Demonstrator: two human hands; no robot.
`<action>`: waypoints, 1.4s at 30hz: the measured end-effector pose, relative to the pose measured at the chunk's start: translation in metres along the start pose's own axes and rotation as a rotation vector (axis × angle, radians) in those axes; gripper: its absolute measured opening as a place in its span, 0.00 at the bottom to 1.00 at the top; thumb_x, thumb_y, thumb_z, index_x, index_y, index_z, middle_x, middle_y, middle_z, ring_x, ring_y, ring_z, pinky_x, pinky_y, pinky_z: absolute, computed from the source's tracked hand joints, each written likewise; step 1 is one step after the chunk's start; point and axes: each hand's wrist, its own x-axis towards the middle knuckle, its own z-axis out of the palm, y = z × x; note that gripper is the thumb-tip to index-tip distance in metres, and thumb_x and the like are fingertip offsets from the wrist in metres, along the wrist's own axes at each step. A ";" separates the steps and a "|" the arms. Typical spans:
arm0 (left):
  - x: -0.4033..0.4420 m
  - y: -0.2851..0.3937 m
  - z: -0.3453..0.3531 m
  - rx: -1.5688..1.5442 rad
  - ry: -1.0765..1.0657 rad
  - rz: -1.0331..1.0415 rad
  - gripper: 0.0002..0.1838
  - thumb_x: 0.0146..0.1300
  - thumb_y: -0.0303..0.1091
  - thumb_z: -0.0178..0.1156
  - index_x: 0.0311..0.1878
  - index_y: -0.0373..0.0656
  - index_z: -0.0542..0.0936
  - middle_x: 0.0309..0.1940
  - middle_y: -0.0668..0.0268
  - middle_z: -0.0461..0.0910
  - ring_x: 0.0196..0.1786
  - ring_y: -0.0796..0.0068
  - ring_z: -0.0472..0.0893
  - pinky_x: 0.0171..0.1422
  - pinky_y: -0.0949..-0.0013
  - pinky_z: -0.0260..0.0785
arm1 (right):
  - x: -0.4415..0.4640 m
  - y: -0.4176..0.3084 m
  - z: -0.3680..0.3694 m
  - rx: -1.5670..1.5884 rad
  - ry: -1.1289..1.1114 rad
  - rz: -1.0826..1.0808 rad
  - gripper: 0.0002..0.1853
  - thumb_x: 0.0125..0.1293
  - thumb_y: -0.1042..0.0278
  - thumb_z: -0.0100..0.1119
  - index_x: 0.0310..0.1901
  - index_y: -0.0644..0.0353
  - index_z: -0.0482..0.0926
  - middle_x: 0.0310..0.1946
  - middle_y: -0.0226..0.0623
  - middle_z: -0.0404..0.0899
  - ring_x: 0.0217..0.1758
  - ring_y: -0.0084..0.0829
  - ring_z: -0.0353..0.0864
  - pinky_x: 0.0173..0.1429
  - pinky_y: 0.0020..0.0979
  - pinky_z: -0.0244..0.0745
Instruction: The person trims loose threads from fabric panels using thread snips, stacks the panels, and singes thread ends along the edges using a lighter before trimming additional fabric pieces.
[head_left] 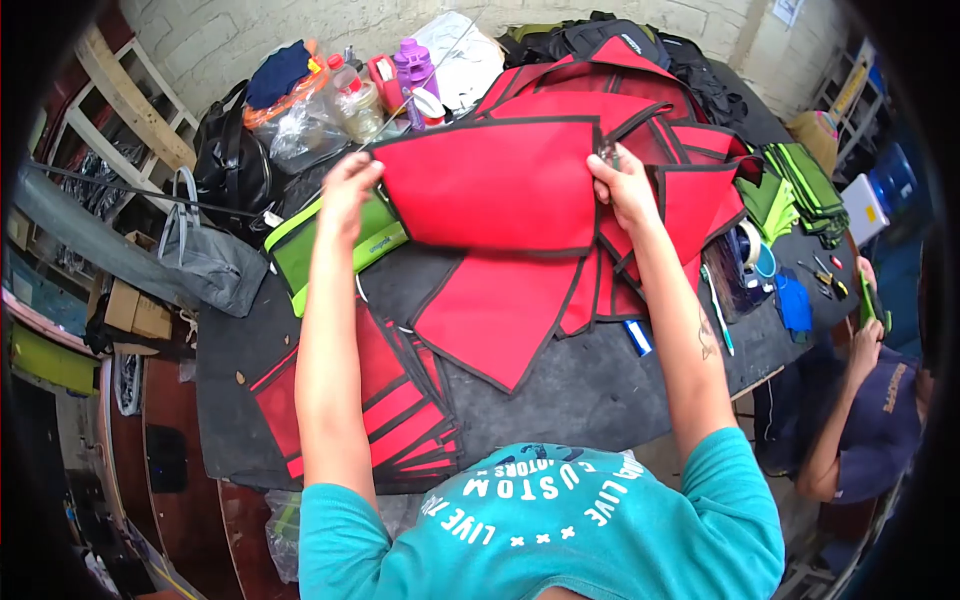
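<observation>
Above the worktop (540, 425), the left hand (347, 190) and right hand (626, 187) pinched opposite ends of a red panel (490, 185), a hold that spread it out over other pieces (505, 325).

The red panel (490, 190) looks like matt, woven cloth, its binding (520, 251) a duller black fabric; the stacked red panels (390, 430) show the same flat finish. The table (540, 415) has a smooth-looking, matt black top. Clear plastic gleams on the crumpled bag (300, 145), while the purple bottle (415, 68) looks like smooth plastic. The black handbag (235, 160) has a leathery sheen, the grey bag (215, 265) seems matt, the box (150, 318) is plain cardboard, and the painted wall (240, 40) looks rough.
</observation>
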 end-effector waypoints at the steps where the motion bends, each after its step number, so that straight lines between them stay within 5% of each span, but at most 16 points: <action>1: -0.010 0.019 -0.003 -0.013 0.027 0.132 0.09 0.61 0.29 0.61 0.44 0.43 0.76 0.35 0.74 0.76 0.34 0.83 0.73 0.38 0.77 0.64 | -0.012 -0.015 0.002 0.131 -0.055 -0.140 0.06 0.60 0.74 0.60 0.35 0.58 0.73 0.22 0.22 0.69 0.19 0.14 0.65 0.23 0.19 0.59; 3: -0.055 0.056 -0.002 -0.139 -0.027 0.276 0.08 0.59 0.27 0.61 0.43 0.42 0.78 0.35 0.72 0.75 0.34 0.84 0.72 0.36 0.78 0.62 | -0.041 -0.033 -0.001 0.260 -0.101 -0.283 0.06 0.59 0.75 0.60 0.36 0.58 0.73 0.24 0.24 0.71 0.23 0.16 0.68 0.28 0.19 0.63; 5: -0.093 0.067 -0.012 0.095 -0.268 0.451 0.09 0.52 0.22 0.61 0.38 0.40 0.82 0.35 0.71 0.73 0.34 0.84 0.71 0.39 0.81 0.60 | -0.072 -0.039 -0.010 -0.009 -0.039 -0.411 0.03 0.59 0.77 0.57 0.33 0.59 0.73 0.28 0.25 0.72 0.31 0.16 0.70 0.36 0.19 0.64; 7: -0.115 0.052 -0.026 0.187 -0.483 0.165 0.10 0.50 0.20 0.59 0.36 0.40 0.84 0.37 0.69 0.73 0.39 0.82 0.72 0.42 0.79 0.63 | -0.090 -0.003 -0.027 -0.086 -0.079 -0.402 0.03 0.59 0.78 0.54 0.34 0.61 0.75 0.30 0.24 0.72 0.35 0.16 0.70 0.38 0.19 0.65; 10: -0.130 0.013 -0.019 0.463 -0.613 -0.099 0.12 0.52 0.22 0.57 0.40 0.40 0.83 0.37 0.65 0.75 0.43 0.74 0.75 0.46 0.72 0.67 | -0.128 0.039 -0.026 -0.076 -0.100 -0.105 0.07 0.59 0.80 0.54 0.39 0.61 0.73 0.24 0.22 0.69 0.23 0.12 0.64 0.27 0.18 0.59; 12: -0.136 0.008 -0.003 0.626 -0.567 -0.001 0.12 0.53 0.22 0.57 0.40 0.40 0.83 0.38 0.64 0.76 0.42 0.72 0.76 0.46 0.71 0.68 | -0.144 0.062 -0.031 -0.121 -0.100 0.257 0.09 0.60 0.80 0.52 0.43 0.63 0.77 0.20 0.20 0.67 0.18 0.11 0.61 0.23 0.16 0.54; 14: -0.144 0.002 0.027 0.940 -0.465 0.214 0.10 0.54 0.21 0.56 0.39 0.39 0.83 0.40 0.63 0.77 0.42 0.70 0.78 0.46 0.71 0.70 | -0.152 0.081 -0.035 -0.036 -0.085 0.269 0.10 0.61 0.79 0.52 0.44 0.64 0.78 0.19 0.20 0.66 0.17 0.12 0.60 0.22 0.16 0.53; 16: -0.157 0.009 0.072 0.712 -0.321 0.271 0.10 0.55 0.23 0.56 0.40 0.40 0.82 0.40 0.60 0.78 0.43 0.66 0.78 0.48 0.67 0.70 | -0.156 0.093 -0.037 0.135 -0.069 0.273 0.11 0.62 0.79 0.52 0.46 0.65 0.79 0.16 0.20 0.65 0.15 0.13 0.58 0.20 0.17 0.51; 19: -0.182 -0.003 0.149 0.546 -0.385 0.373 0.11 0.55 0.24 0.57 0.42 0.40 0.81 0.38 0.59 0.77 0.46 0.62 0.78 0.50 0.64 0.71 | -0.155 0.101 -0.042 0.187 -0.049 0.269 0.10 0.63 0.77 0.52 0.45 0.64 0.79 0.16 0.20 0.65 0.15 0.12 0.57 0.20 0.18 0.50; 22: -0.207 -0.038 0.212 0.602 -0.385 0.573 0.11 0.53 0.23 0.58 0.40 0.41 0.81 0.38 0.57 0.76 0.44 0.57 0.76 0.50 0.59 0.69 | -0.155 0.106 -0.037 0.230 -0.055 0.306 0.09 0.64 0.76 0.53 0.44 0.64 0.79 0.16 0.20 0.65 0.14 0.12 0.57 0.19 0.18 0.49; 26: -0.211 -0.061 0.230 0.594 -0.284 0.581 0.10 0.51 0.24 0.60 0.39 0.40 0.81 0.32 0.58 0.76 0.40 0.56 0.77 0.46 0.60 0.70 | -0.152 0.106 -0.033 0.257 -0.006 0.301 0.09 0.64 0.75 0.53 0.45 0.64 0.79 0.17 0.21 0.66 0.15 0.13 0.58 0.20 0.19 0.52; 30: -0.194 -0.082 0.230 0.405 -0.353 0.252 0.10 0.52 0.25 0.64 0.39 0.37 0.81 0.29 0.63 0.79 0.36 0.64 0.79 0.44 0.66 0.72 | -0.163 0.101 -0.029 0.153 0.082 0.165 0.09 0.65 0.73 0.54 0.45 0.65 0.79 0.23 0.24 0.70 0.22 0.18 0.67 0.26 0.22 0.61; 32: -0.185 -0.091 0.226 -0.101 -0.307 -0.212 0.09 0.55 0.27 0.65 0.39 0.35 0.82 0.31 0.67 0.82 0.36 0.76 0.80 0.43 0.74 0.72 | -0.165 0.094 -0.016 -0.031 0.230 -0.051 0.10 0.64 0.72 0.56 0.45 0.65 0.78 0.27 0.27 0.72 0.29 0.22 0.72 0.33 0.24 0.68; 36: -0.174 -0.093 0.214 -0.270 -0.354 -0.406 0.08 0.58 0.26 0.63 0.40 0.35 0.82 0.36 0.66 0.83 0.39 0.82 0.79 0.47 0.78 0.71 | -0.182 0.063 -0.023 -0.616 0.098 -0.201 0.12 0.62 0.71 0.59 0.46 0.65 0.79 0.31 0.33 0.72 0.38 0.25 0.75 0.42 0.26 0.70; 42: -0.173 -0.092 0.216 -0.323 -0.401 -0.383 0.06 0.59 0.25 0.61 0.39 0.36 0.82 0.33 0.67 0.82 0.38 0.82 0.79 0.47 0.78 0.70 | -0.186 0.053 -0.010 -0.632 0.105 -0.276 0.13 0.59 0.70 0.62 0.45 0.64 0.80 0.28 0.36 0.71 0.33 0.27 0.75 0.38 0.27 0.69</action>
